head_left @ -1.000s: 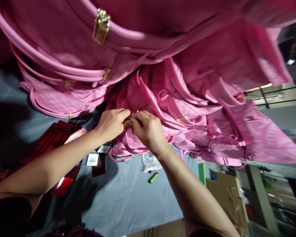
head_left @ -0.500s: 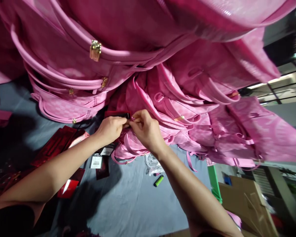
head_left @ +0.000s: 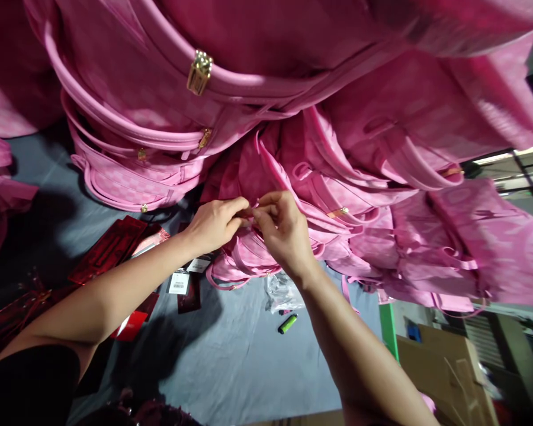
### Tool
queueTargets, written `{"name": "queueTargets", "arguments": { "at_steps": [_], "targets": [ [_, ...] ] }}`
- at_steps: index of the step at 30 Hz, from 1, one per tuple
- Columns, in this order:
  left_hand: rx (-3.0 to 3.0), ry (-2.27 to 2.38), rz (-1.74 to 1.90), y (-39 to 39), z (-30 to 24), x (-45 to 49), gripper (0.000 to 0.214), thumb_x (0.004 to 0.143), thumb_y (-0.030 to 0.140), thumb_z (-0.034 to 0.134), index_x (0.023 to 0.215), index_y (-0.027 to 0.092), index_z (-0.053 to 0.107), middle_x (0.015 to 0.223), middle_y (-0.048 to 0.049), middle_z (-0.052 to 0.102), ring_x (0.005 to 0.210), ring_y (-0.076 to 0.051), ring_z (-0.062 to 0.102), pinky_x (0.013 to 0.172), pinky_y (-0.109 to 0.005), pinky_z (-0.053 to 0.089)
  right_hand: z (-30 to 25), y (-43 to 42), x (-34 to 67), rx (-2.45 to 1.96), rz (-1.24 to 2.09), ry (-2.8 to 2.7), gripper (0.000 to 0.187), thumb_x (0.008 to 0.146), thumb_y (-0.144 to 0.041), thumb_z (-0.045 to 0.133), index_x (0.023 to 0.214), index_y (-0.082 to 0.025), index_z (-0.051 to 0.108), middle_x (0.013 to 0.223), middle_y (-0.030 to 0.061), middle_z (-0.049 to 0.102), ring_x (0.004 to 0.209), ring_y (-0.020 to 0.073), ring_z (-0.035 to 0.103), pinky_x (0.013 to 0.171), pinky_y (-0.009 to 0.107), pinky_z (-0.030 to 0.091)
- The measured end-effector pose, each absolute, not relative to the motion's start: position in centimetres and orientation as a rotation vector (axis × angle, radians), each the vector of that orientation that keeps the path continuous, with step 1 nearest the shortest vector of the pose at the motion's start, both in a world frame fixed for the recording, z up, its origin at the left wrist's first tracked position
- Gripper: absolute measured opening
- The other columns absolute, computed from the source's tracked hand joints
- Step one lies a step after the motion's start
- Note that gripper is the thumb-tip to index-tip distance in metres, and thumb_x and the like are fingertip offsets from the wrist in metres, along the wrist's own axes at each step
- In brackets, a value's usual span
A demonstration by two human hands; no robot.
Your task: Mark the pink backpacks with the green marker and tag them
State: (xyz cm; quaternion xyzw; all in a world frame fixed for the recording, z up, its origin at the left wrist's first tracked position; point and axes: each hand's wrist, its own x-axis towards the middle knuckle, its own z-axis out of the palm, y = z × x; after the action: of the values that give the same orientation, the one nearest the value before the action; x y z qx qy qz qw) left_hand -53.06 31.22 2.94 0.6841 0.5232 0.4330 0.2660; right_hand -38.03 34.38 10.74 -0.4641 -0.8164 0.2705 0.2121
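Observation:
My left hand (head_left: 217,223) and my right hand (head_left: 286,232) meet fingertip to fingertip in front of a pink backpack (head_left: 249,251) at the middle of the view. Both hands are closed in a pinch. Whatever lies between the fingertips is too small and too hidden to name. A larger pink backpack (head_left: 128,106) with gold zipper pulls (head_left: 199,72) rises close by on the left. Below my left wrist lie black tags with white barcode labels (head_left: 179,283).
Dark red flat packets (head_left: 109,248) lie at left on the grey-blue tabletop (head_left: 249,367). A clear plastic bag (head_left: 282,293) and a green marker-like stick (head_left: 288,323) are near my right forearm. More pink bags (head_left: 462,236) line the right. A cardboard box (head_left: 439,367) stands lower right.
The view has shifted, and both hands appear slightly farther right, still pinched together. A dark red-edged card that showed behind the fingers is no longer visible there.

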Motion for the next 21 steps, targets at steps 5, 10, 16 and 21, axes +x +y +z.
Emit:
{"name": "queueTargets", "arguments": {
  "at_steps": [5, 10, 16, 21],
  "targets": [
    [1.882, 1.541, 1.194, 31.1, 2.9, -53.1, 0.011, 0.089, 0.016, 0.053, 0.088, 0.02, 0.064, 0.086, 0.0001, 0.072, 0.081, -0.017, 0.069, 0.065, -0.026, 0.042, 10.6, 34.4, -37.9, -1.266, 0.753, -2.235, 0.011, 0.089, -0.019, 0.055, 0.097, -0.023, 0.049, 0.074, -0.0039, 0.065, 0.066, 0.0127, 0.064, 0.059, 0.024, 0.046],
    [1.961, 1.477, 1.097, 30.9, 3.1, -53.2, 0.017, 0.092, 0.015, 0.048, 0.092, 0.022, 0.064, 0.085, 0.0011, 0.073, 0.077, -0.016, 0.069, 0.062, -0.026, 0.041, 10.6, 34.1, -38.1, -1.252, 0.787, -2.223, 0.01, 0.089, -0.019, 0.054, 0.097, -0.024, 0.049, 0.075, -0.0034, 0.064, 0.065, 0.0132, 0.063, 0.059, 0.025, 0.046],
    [2.011, 1.555, 1.057, 30.9, 3.7, -53.3, 0.014, 0.092, 0.019, 0.052, 0.098, 0.022, 0.064, 0.09, 0.0009, 0.074, 0.081, -0.017, 0.07, 0.062, -0.026, 0.041, 10.4, 34.1, -38.0, -1.269, 0.878, -2.15, 0.01, 0.09, -0.022, 0.053, 0.098, -0.023, 0.048, 0.075, -0.0035, 0.063, 0.068, 0.0139, 0.064, 0.061, 0.025, 0.046],
    [2.063, 1.668, 1.011, 30.8, 4.1, -53.3, 0.015, 0.094, 0.02, 0.05, 0.091, 0.022, 0.065, 0.088, 0.0001, 0.074, 0.078, -0.019, 0.07, 0.061, -0.028, 0.039, 10.5, 33.9, -38.0, -1.267, 0.889, -2.13, 0.009, 0.089, -0.022, 0.052, 0.096, -0.023, 0.047, 0.077, -0.0025, 0.063, 0.069, 0.0143, 0.064, 0.062, 0.026, 0.047]
  ]
}}
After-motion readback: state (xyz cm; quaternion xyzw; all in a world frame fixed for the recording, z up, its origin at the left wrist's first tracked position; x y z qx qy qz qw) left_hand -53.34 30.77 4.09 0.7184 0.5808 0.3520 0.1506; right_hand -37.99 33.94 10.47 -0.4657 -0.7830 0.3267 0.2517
